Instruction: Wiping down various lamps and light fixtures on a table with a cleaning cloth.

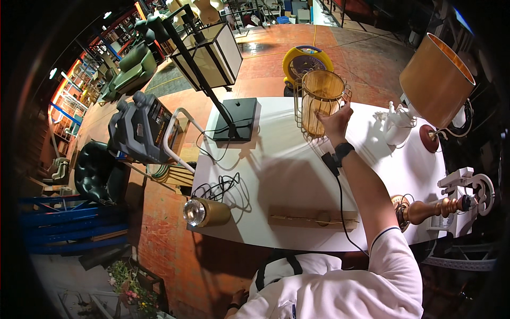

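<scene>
At the far edge of the white table point(297, 119), my right hand point(336, 123) is closed on an amber, ribbed lampshade point(320, 93) in a wire cage. Its fingers wrap the near right side of the cage. Beside that wrist is a small black block point(330, 164), and a black cord runs from it to the table's near edge. Low in the view, down by my body, my left hand point(240, 296) shows only in part. Its fingers are too dark to read. Nearest my right forearm lies a wooden strip point(313, 220) on the tabletop.
A black lamp base point(236, 119) with a tall post stands at the table's far left. A gold cylinder point(215, 212) with a glass end lies near left. Along the right are an orange-shaded lamp point(433, 80), a white figurine point(397, 123) and a turned wooden lamp stem point(433, 212).
</scene>
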Available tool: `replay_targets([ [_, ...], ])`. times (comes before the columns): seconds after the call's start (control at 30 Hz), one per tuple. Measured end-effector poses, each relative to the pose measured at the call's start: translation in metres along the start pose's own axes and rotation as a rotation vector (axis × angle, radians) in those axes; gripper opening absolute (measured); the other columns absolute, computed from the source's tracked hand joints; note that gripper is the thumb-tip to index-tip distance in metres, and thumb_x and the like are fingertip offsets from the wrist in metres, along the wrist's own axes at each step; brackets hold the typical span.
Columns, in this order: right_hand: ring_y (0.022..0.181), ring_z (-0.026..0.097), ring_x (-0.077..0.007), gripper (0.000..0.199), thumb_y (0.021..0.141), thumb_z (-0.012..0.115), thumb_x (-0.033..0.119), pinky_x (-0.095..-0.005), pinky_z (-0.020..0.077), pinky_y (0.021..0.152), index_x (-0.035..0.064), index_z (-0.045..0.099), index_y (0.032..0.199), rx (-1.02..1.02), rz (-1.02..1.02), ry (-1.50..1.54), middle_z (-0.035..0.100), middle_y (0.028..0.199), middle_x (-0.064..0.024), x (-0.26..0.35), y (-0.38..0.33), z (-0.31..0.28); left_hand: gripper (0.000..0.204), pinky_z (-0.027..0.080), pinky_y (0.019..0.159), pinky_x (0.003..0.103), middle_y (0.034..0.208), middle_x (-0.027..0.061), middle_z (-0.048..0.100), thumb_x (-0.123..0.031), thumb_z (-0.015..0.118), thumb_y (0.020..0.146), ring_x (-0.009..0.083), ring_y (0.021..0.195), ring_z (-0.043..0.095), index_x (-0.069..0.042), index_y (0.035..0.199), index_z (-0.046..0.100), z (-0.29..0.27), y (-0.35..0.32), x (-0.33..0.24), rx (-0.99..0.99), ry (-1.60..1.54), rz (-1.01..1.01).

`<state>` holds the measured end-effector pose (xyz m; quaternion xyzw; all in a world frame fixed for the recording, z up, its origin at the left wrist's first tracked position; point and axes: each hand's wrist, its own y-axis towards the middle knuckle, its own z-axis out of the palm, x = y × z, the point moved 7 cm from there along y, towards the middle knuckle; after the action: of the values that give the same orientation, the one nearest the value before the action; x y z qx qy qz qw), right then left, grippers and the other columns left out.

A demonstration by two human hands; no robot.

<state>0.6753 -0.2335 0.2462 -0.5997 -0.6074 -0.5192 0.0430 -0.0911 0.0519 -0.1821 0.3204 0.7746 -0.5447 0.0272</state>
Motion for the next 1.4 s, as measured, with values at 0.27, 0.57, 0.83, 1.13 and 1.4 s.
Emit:
replay_targets([
  [0.27,0.102,0.043,-0.0358,0.104,0.049,0.087,0.029,-0.0394,0.0386,0.090,-0.0140,0.025,0.122,0.089,-0.048,-0.019,0.042,0.107,-0.0256,-0.012,0.009,-0.003,0.038,0.044,0.085,0.042,0.109,0.0159,0.049,-0.016,0.045,0.089,0.0298,0.097,0.051,-0.004,0.125,0.039,0.005,-0.004,-0.003,-0.112,-1.404,-0.514],
  [0.57,0.100,0.044,-0.0365,0.103,0.048,0.088,0.028,-0.0392,0.0404,0.087,-0.0120,0.027,0.121,0.136,-0.017,0.087,0.042,0.106,-0.0248,-0.028,0.008,0.019,0.048,0.042,0.085,0.042,0.116,0.0154,0.047,-0.020,0.046,0.089,0.0299,0.101,0.049,-0.003,0.131,0.033,-0.007,-0.017,-0.036,-0.101,-1.373,-0.553],
  [0.83,0.102,0.043,-0.0363,0.107,0.049,0.087,0.034,-0.0390,0.0404,0.088,-0.0106,0.025,0.124,0.166,-0.058,0.049,0.041,0.109,-0.0262,-0.003,0.006,0.004,0.044,0.046,0.077,0.037,0.113,0.0153,0.053,-0.021,0.046,0.089,0.0274,0.092,0.055,-0.002,0.128,0.040,-0.031,-0.023,-0.034,-0.013,-1.285,-0.534],
  [1.13,0.092,0.058,-0.0181,0.042,0.080,0.065,0.017,-0.0283,0.0478,0.077,-0.0009,0.050,0.115,0.474,0.199,0.334,0.058,0.104,-0.0111,-0.064,-0.075,-0.123,0.036,0.048,0.075,0.029,0.103,0.0085,0.061,-0.022,0.062,0.084,0.0143,0.084,0.058,0.000,0.112,0.056,-0.208,-0.031,-0.303,0.065,-0.431,0.263],
  [1.4,0.088,0.060,-0.0141,0.027,0.088,0.054,0.016,-0.0264,0.0475,0.075,-0.0022,0.059,0.108,0.602,0.723,0.422,0.065,0.095,-0.0074,-0.127,-0.230,-0.231,0.043,0.047,0.077,0.026,0.114,0.0083,0.054,-0.003,0.061,0.081,0.0167,0.094,0.058,-0.003,0.122,0.047,-0.222,-0.023,-0.461,-0.248,-0.371,0.712],
])
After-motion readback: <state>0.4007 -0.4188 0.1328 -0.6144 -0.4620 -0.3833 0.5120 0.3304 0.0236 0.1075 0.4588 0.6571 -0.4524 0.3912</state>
